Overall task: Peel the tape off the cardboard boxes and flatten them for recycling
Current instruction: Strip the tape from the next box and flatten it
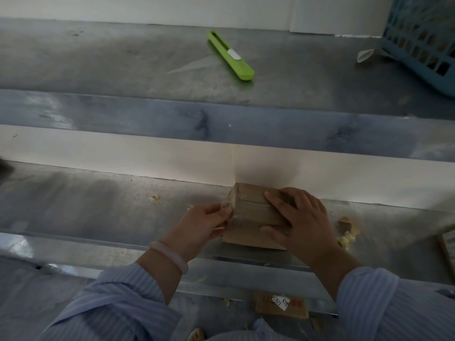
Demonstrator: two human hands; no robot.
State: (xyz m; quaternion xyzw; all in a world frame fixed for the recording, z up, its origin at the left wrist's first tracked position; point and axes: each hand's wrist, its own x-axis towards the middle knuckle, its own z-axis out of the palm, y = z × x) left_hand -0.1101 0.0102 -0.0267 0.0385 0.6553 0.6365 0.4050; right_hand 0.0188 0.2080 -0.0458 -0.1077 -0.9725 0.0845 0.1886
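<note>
A small brown cardboard box (pixel 251 212) stands on the metal table (pixel 98 205) near its front edge. My right hand (pixel 298 220) grips the box from the right, fingers over the top and thumb on the near face. At the box's left edge my left hand (pixel 202 225) pinches a strip of clear tape (pixel 227 209) that runs over that edge. The box's flaps look closed, with a seam across the top.
A green box cutter (pixel 230 55) lies on the far part of the table beside a loose strip of clear tape (pixel 189 66). A blue plastic basket (pixel 423 40) stands at the far right. Tape scraps (pixel 347 232) lie right of the box. A flattened cardboard piece (pixel 280 305) lies below the table.
</note>
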